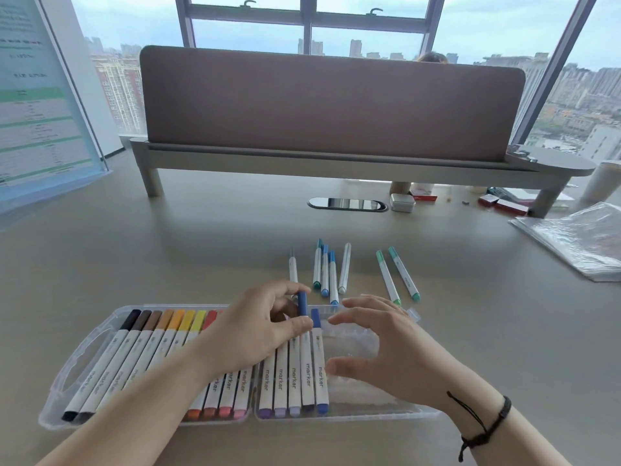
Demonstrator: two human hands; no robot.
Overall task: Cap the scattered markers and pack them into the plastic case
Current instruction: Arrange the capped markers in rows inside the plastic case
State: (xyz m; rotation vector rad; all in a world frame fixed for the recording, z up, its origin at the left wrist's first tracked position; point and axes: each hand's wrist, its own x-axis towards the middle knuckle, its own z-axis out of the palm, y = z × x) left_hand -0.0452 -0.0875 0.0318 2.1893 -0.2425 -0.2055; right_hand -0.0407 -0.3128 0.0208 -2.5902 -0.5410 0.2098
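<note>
Left fingers (289,326) pinching a blue marker (305,331) hide packed markers (141,348); right fingers (353,317) spread.

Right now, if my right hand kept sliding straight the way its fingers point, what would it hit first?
The right hand points left across the plastic case. First in line is probably the blue-capped marker, the last one packed, though the hand's height above the case is unclear.

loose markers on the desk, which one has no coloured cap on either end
The all-white marker, just right of the three blue-capped ones. Both its ends look white, while the others show blue, teal or green caps; the leftmost shows a bare tip.
</note>
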